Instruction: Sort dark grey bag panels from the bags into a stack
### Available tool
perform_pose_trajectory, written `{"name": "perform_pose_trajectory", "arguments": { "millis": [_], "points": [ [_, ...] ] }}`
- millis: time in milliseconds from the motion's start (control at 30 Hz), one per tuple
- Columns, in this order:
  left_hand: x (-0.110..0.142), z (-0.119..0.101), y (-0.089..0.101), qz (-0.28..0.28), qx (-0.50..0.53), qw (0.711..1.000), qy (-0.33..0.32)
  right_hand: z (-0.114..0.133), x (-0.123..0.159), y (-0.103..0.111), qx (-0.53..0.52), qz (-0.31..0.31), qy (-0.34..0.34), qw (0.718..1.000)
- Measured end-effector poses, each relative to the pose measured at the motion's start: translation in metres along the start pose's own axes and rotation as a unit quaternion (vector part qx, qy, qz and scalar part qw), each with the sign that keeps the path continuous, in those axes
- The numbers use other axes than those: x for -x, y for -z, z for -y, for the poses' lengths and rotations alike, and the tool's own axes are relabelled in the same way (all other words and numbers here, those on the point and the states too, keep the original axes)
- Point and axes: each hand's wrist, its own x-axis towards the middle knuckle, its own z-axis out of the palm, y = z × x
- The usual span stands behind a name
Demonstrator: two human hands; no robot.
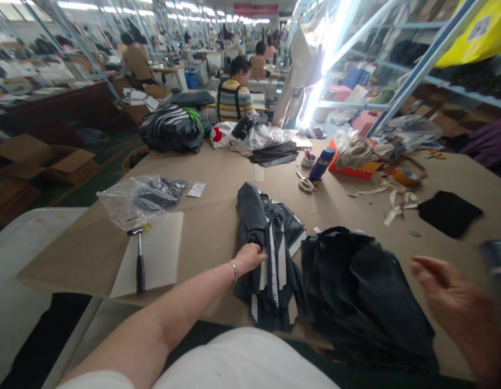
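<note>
A dark grey garment with white stripes lies in a long bundle on the brown table, near the front edge and a little left of centre. The left hand rests on its left side about halfway down, fingers curled onto the cloth; whether they pinch it I cannot tell. A bracelet sits on that wrist.

Just right of the garment, touching it, is a stack of dark fabric pieces that spreads to the table's edge. The right hand hovers at the stack's right side, blurred, palm half open, fingers loosely bent, holding nothing.

Left of the garment, well apart, a hammer lies on a white board. Behind the board is a clear plastic bag with dark cloth inside, and a small white slip beside it.

Farther back stand a blue bottle, scissors and an orange tray with checked cloth in it. White strips and a black patch lie on the right. At the far end are more bags and folded dark cloth. A person in a striped top sits beyond the table.
</note>
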Motion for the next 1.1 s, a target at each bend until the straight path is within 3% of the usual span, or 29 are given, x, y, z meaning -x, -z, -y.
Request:
{"name": "perform_pose_trajectory", "arguments": {
  "millis": [33,133,167,233,300,367,467,600,733,833,900,1000,1100],
  "points": [
    [-0.002,0.000,-0.009,0.005,-0.007,1.000,0.004,0.012,0.009,-0.034,0.057,0.016,0.013,0.998],
    [-0.008,-0.003,-0.029,0.017,-0.002,1.000,0.015,0.036,0.029,-0.149,0.019,0.222,0.067,0.972],
    [-0.009,-0.003,-0.034,0.020,0.009,1.000,0.022,0.038,0.032,-0.186,0.012,0.253,0.067,0.965],
    [-0.008,-0.005,-0.041,0.029,0.041,0.998,0.040,0.033,0.033,-0.246,0.010,0.247,0.021,0.969],
    [-0.005,-0.007,-0.043,0.042,0.083,0.994,0.050,0.025,0.029,-0.283,0.012,0.220,-0.024,0.975],
    [0.002,-0.010,-0.041,0.053,0.129,0.989,0.039,0.019,0.023,-0.298,0.007,0.201,-0.053,0.978],
    [0.016,-0.017,-0.032,0.061,0.186,0.981,0.010,0.020,0.016,-0.293,-0.022,0.199,-0.055,0.978],
    [0.037,-0.030,-0.018,0.077,0.265,0.961,-0.017,0.031,0.009,-0.264,-0.070,0.205,-0.033,0.976],
    [0.054,-0.051,-0.001,0.113,0.426,0.897,0.002,0.055,0.007,-0.228,-0.113,0.199,-0.020,0.973],
    [0.062,-0.070,0.014,0.168,0.515,0.840,0.023,0.083,0.013,-0.204,-0.164,0.237,0.010,0.957],
    [0.068,-0.082,0.026,0.186,0.546,0.816,0.031,0.097,0.014,-0.191,-0.181,0.260,0.042,0.948],
    [0.087,-0.097,0.045,0.197,0.568,0.798,0.029,0.096,0.003,-0.175,-0.152,0.229,0.065,0.959],
    [0.117,-0.111,0.058,0.293,0.588,0.753,-0.024,0.073,-0.016,-0.167,-0.141,0.156,0.032,0.977]
  ]
}}
